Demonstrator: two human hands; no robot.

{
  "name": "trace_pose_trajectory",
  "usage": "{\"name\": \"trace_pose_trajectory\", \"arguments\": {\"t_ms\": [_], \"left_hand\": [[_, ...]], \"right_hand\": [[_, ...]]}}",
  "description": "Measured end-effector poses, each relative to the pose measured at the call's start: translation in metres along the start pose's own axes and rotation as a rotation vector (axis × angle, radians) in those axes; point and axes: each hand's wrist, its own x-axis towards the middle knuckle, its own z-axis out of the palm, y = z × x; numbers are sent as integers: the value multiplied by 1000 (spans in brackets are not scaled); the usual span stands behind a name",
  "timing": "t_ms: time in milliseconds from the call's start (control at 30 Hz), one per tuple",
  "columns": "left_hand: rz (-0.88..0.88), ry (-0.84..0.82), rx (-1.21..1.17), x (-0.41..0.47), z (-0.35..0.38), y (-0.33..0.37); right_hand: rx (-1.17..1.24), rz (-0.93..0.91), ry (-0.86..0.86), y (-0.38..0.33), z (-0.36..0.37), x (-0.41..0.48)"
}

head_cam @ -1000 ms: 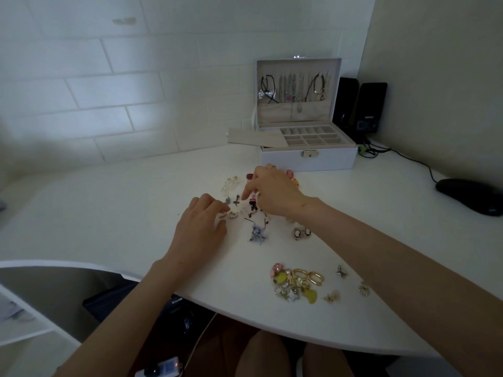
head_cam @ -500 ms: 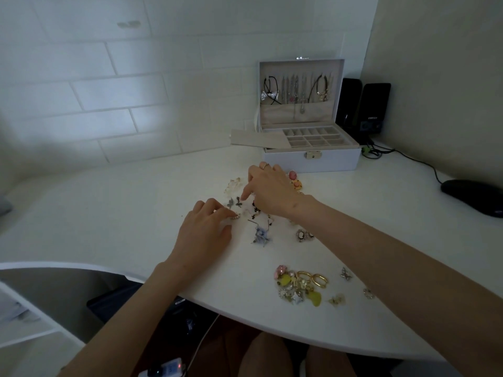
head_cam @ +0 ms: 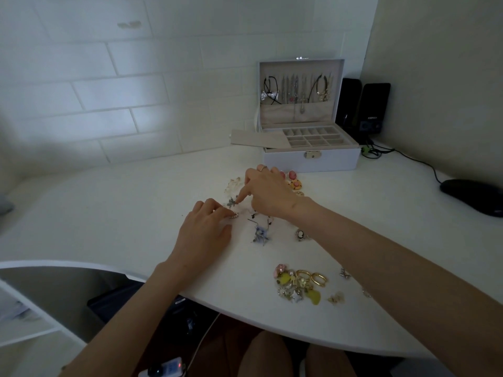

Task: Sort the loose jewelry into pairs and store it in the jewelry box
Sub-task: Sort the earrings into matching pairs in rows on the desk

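Observation:
Loose jewelry lies scattered on the white desk. My right hand (head_cam: 268,193) points its index fingertip down onto a small dark star-shaped piece (head_cam: 232,202). My left hand (head_cam: 205,232) lies palm down beside it, its fingertips touching a small pearl ring (head_cam: 234,215). A blue flower earring (head_cam: 260,234) and a cameo piece (head_cam: 300,235) lie between my arms. Pink and orange pieces (head_cam: 294,180) show behind my right hand. A heap of gold hoops and yellow charms (head_cam: 300,284) sits near the front edge. The white jewelry box (head_cam: 313,159) stands open at the back, its compartments bare.
Necklaces hang inside the box lid (head_cam: 296,91). A beige insert (head_cam: 258,138) leans left of the box. Two black speakers (head_cam: 364,110) stand in the corner, with a cable running to a black mouse (head_cam: 473,195) at the right. The curved desk edge (head_cam: 245,314) is close to me.
My right hand has slid left and stretched its index finger down onto the dark star piece. My left hand has barely shifted, its fingertips still at the pearl ring.

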Motion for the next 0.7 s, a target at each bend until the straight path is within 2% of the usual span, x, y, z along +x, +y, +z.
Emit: {"name": "trace_pose_trajectory", "arguments": {"t_ms": [433, 700], "left_hand": [[-8, 1, -39, -2, -1, 2], [-43, 46, -173, -2, -11, 5]], "right_hand": [[-33, -7, -13, 2, 2, -4], [140, 13, 89, 7, -8, -22]]}}
